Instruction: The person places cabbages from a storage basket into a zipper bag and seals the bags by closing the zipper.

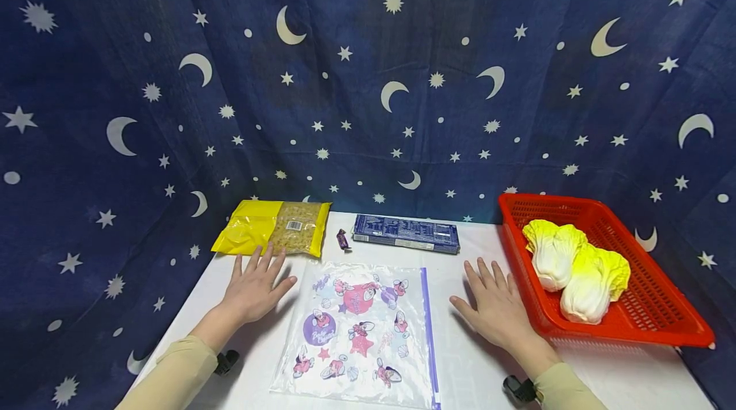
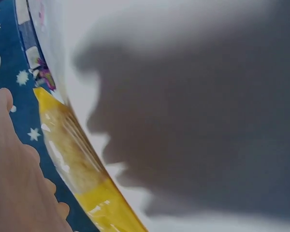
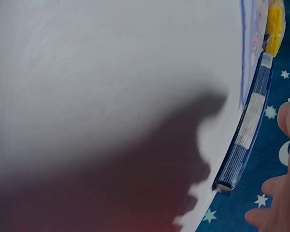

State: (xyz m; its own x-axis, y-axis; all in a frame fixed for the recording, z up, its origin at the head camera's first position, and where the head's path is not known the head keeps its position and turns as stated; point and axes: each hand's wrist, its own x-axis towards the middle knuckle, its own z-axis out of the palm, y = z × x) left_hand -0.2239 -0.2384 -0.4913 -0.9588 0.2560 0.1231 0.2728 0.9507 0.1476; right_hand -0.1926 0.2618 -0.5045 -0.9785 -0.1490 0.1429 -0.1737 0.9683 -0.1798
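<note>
Both hands hang over the white table with fingers spread and nothing in them, their shadows falling below. The left hand [image 1: 253,292] is nearest the yellow packet [image 1: 247,221], whose clear part shows small tan contents; its fingertips overlap the packet's front edge in the head view. Between the hands lies a flat, see-through zip bag [image 1: 361,317] printed with pink and purple cartoon figures, its purple zip edge on the right. The right hand [image 1: 496,314] is between that bag and the red plastic basket [image 1: 667,332]. Beyond it is a dark blue flat box [image 3: 251,121].
Two Chinese cabbages [image 1: 554,257], white with yellow-green leaves, sit in the basket at the right. A small purple wrapped candy [image 1: 343,239] lies between the packet and the box. A dark blue curtain [image 1: 368,78] with moons and stars hangs behind the table.
</note>
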